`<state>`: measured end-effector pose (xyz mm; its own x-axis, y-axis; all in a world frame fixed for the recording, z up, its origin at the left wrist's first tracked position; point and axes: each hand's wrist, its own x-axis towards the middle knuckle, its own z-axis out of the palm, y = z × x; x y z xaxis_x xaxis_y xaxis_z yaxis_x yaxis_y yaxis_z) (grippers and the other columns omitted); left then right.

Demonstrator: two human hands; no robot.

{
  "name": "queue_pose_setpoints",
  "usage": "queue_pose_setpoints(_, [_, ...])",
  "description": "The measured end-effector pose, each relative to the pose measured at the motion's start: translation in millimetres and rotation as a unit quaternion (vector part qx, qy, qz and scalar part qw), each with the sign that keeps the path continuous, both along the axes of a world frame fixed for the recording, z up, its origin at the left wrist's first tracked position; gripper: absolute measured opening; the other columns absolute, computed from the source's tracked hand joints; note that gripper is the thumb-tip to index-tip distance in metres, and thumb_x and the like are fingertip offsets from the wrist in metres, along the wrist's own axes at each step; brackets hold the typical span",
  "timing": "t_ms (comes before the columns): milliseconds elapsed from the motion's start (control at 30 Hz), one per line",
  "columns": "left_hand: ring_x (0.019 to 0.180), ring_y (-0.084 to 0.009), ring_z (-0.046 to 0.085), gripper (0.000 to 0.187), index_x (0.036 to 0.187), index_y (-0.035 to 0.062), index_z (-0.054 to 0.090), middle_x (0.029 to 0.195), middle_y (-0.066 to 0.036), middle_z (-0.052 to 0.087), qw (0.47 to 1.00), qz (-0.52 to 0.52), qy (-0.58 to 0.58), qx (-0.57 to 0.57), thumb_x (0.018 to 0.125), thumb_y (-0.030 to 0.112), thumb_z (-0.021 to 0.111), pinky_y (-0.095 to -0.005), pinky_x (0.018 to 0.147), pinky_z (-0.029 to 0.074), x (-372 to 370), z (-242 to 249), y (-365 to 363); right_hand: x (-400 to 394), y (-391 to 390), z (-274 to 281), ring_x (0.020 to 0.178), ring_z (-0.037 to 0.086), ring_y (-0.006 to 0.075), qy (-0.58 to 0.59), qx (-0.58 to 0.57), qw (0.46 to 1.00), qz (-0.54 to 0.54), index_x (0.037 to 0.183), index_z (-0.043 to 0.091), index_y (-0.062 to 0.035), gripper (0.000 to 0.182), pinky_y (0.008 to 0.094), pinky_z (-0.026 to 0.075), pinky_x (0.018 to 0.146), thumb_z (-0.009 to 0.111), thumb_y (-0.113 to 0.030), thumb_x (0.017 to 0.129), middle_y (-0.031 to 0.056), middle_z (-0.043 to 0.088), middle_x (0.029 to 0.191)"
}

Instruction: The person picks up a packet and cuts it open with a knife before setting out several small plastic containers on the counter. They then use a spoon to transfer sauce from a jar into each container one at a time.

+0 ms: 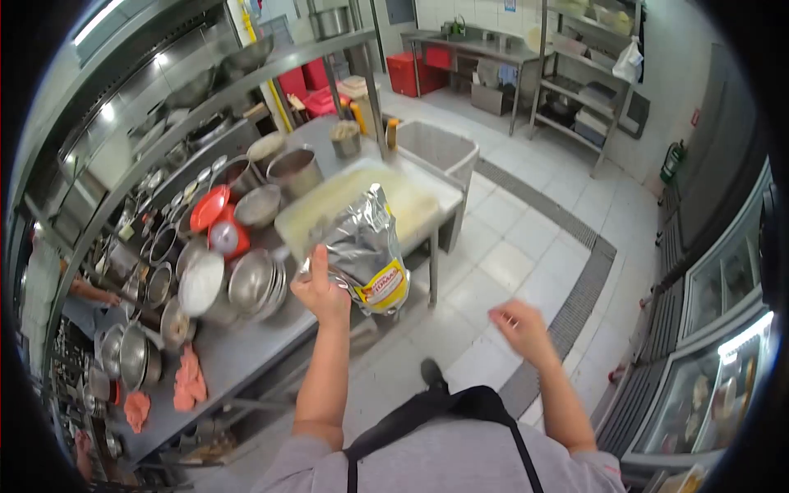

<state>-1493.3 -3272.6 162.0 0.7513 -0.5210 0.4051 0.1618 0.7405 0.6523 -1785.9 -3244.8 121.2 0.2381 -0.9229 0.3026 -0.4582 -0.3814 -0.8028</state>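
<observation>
Kitchen, white-tiled floor (503, 264), grated drain (546, 197) bending across it. Steel bench (226, 352) down the left, crowded with pots (296, 172) and nested bowls (253, 281); pale cutting board (329, 207) at its far part. Glass-fronted fridge (699, 403) at right. Silver pouch (353, 246) in the air before the board, held at its left edge by the left hand (320, 289), fingers closed on it. Long axis roughly upright in view, plain end away from the wearer, yellow-labelled end nearer. Right hand (523, 330) over floor, fingers loosely curled; contents, if any, cannot tell.
</observation>
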Motion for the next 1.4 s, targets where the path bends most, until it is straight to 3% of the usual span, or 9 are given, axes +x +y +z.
queue_pose_setpoints(400, [0.074,-0.0110,0.059,0.012,0.089,-0.0034,0.066,0.083,-0.007,0.066,0.947,0.063,-0.237,0.209,0.080,0.005,0.063,-0.0220,0.067,0.045,25.7,-20.1,-248.8,17.6,-348.0,-37.5,0.057,0.056,0.0146,-0.049,0.095,0.994,0.012,0.078,0.065,0.0004,0.018,0.0272,0.043,0.053,0.060,-0.016,0.079,0.0115,0.061,0.063])
queue_pose_setpoints(567, [0.078,-0.0213,0.063,0.028,0.103,0.0018,0.061,0.086,-0.013,0.064,0.801,0.090,-0.500,0.317,0.076,-0.001,0.059,-0.0293,0.065,0.049,12.3,40.7,-246.6,154.2,-588.7,-4.0,0.075,0.059,0.0358,0.022,-0.087,0.993,0.072,0.079,0.063,0.0002,0.022,0.0411,0.046,0.067,0.051,-0.019,0.080,0.0211,0.060,0.078])
queue_pose_setpoints(700, [0.068,-0.0263,0.060,0.038,0.110,0.0073,0.055,0.076,-0.010,0.059,0.607,0.169,-0.635,0.447,0.072,0.000,0.055,-0.0354,0.056,0.048,-10.6,76.6,-254.4,273.9,-685.8,-1.5,0.067,0.064,0.0316,0.289,-0.018,0.932,0.220,0.086,0.063,0.0015,0.024,0.0380,0.051,0.056,0.050,-0.018,0.079,0.0189,0.062,0.079])
queue_pose_setpoints(767, [0.067,-0.0262,0.059,0.033,0.106,0.0076,0.056,0.074,-0.009,0.058,0.571,0.184,-0.636,0.485,0.073,0.003,0.054,-0.0364,0.055,0.048,-20.8,75.8,-270.7,301.3,-685.2,3.3,0.059,0.062,0.0308,0.394,0.169,0.876,0.221,0.084,0.063,0.0025,0.026,0.0380,0.050,0.048,0.051,-0.020,0.078,0.0186,0.061,0.083])
queue_pose_setpoints(933, [0.061,-0.0271,0.059,0.020,0.090,0.0091,0.062,0.067,-0.008,0.057,0.508,0.140,-0.642,0.556,0.079,0.026,0.061,-0.0360,0.053,0.046,-21.3,82.4,-284.2,308.9,-696.1,-25.6,0.056,0.060,0.0253,0.417,0.151,0.870,0.214,0.082,0.061,0.0031,0.029,0.0344,0.050,0.047,0.056,-0.025,0.075,0.0162,0.061,0.077])
queue_pose_setpoints(1033, [0.061,-0.0280,0.059,0.024,0.085,0.0091,0.065,0.069,-0.008,0.061,0.541,0.123,-0.627,0.547,0.079,0.032,0.062,-0.0357,0.053,0.046,-12.3,79.7,-284.0,304.7,-691.8,-34.1,0.055,0.060,0.0223,0.648,-0.051,0.632,0.421,0.077,0.062,0.0034,0.028,0.0335,0.050,0.047,0.063,-0.024,0.070,0.0142,0.062,0.069])
queue_pose_setpoints(1133, [0.062,-0.0282,0.060,0.022,0.081,0.0085,0.066,0.073,-0.008,0.064,0.585,0.110,-0.618,0.513,0.080,0.029,0.061,-0.0361,0.054,0.046,-14.1,78.6,-281.4,246.3,-654.9,-4.3,0.059,0.063,0.0254,0.512,0.061,0.815,0.263,0.066,0.068,-0.0032,0.014,0.0348,0.050,0.056,0.065,-0.015,0.060,0.0122,0.062,0.060])
queue_pose_setpoints(1233, [0.061,-0.0310,0.058,0.023,0.079,0.0057,0.065,0.069,-0.012,0.061,0.595,0.065,-0.621,0.507,0.080,0.028,0.062,-0.0372,0.053,0.044,-15.6,85.8,-279.5,149.7,-617.6,54.0,0.050,0.060,0.0239,0.366,0.125,0.897,0.212,0.056,0.061,-0.0002,0.026,0.0333,0.048,0.048,0.063,-0.025,0.064,0.0127,0.058,0.054])
queue_pose_setpoints(1400, [0.055,-0.0327,0.055,0.028,0.067,0.0075,0.062,0.057,-0.013,0.056,0.560,0.111,-0.689,0.447,0.083,0.031,0.058,-0.0404,0.048,0.041,-5.8,76.6,-301.7,-38.7,-531.1,77.5,0.052,0.058,0.0150,0.006,0.220,0.970,0.103,0.093,0.056,-0.0003,0.027,0.0277,0.046,0.045,0.059,-0.023,0.079,0.0118,0.061,0.070])
